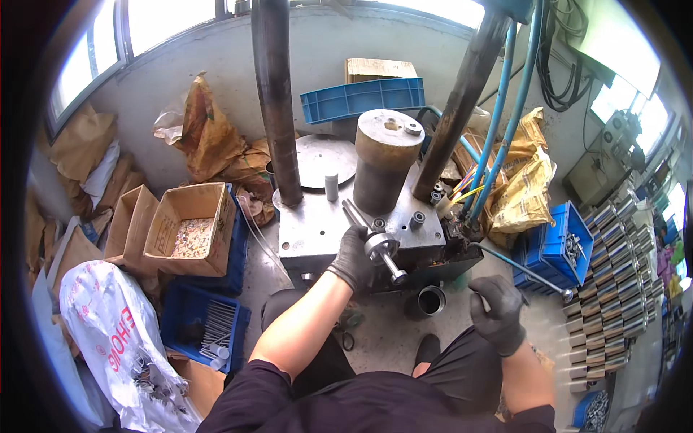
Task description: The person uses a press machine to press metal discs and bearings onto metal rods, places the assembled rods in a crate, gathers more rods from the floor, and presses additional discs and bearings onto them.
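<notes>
My left hand [354,263], in a dark work glove, is closed around a metal shaft with a round flange [380,247]. It holds the shaft tilted over the front edge of a steel press table [310,234]. My right hand [498,312], gloved too, is apart from the table at the right with its fingers curled in. What it holds, if anything, is hidden. A thick metal cylinder [388,162] stands upright on the table beyond my left hand. Near it are a small grey pin [331,187] and a short round fitting [417,220].
Two dark columns [276,101] rise from the table. A lever with a ball end [530,274] juts out at the right. Blue crates [249,317] and a cardboard box [220,238] stand at the left. Stacked metal sleeves [613,278] fill the right. A hollow cylinder [431,300] is below the table.
</notes>
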